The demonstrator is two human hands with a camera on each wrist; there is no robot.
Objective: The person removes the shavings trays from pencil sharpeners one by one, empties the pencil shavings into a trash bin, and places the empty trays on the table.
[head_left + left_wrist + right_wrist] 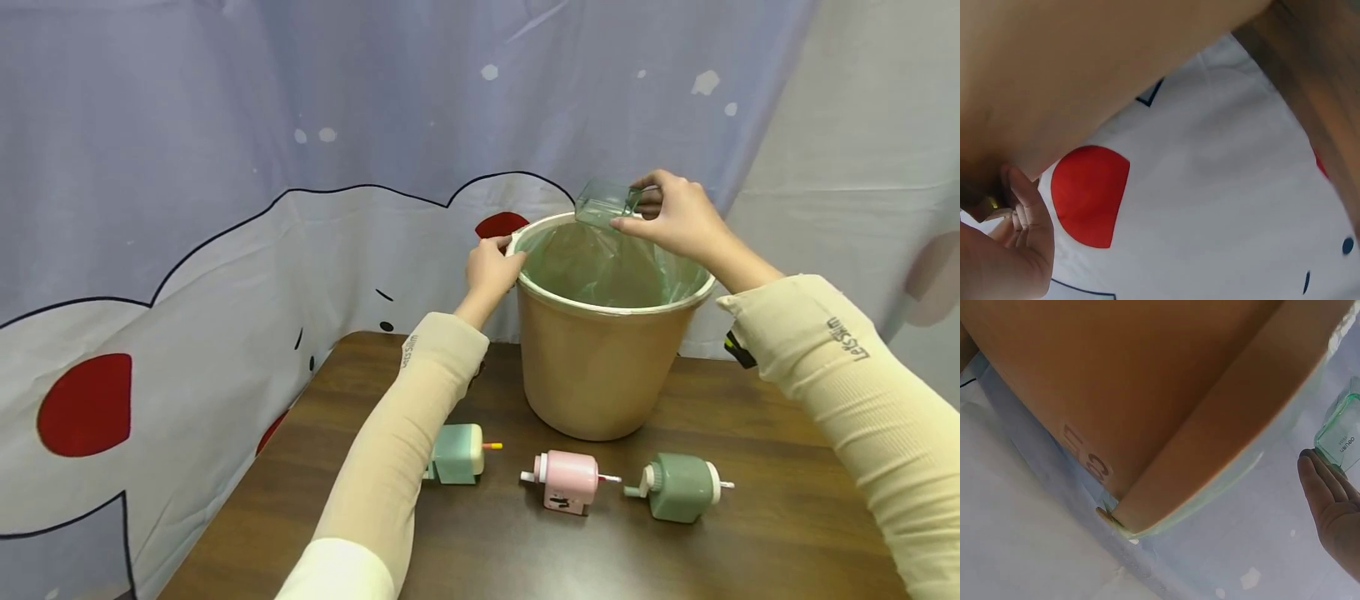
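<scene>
A beige trash bin (596, 367) lined with a thin green bag (592, 267) stands upright at the back of the table. Its left rim is gripped by my left hand (491, 271), thumb on the inner side and fingers outside. Over the bin's opening, my right hand (682, 217) pinches a clear green shavings drawer (602, 202) by one end. The drawer is tilted, and in the right wrist view its see-through wall (1342, 434) carries small dark lettering. No shavings show in it.
On the wooden table (510, 554), in front of the bin, three crank pencil sharpeners lie in a row: teal (459, 454), partly behind my left sleeve, pink (572, 475) and green (681, 487). Each has a pencil sticking out. A printed curtain (390, 100) hangs behind.
</scene>
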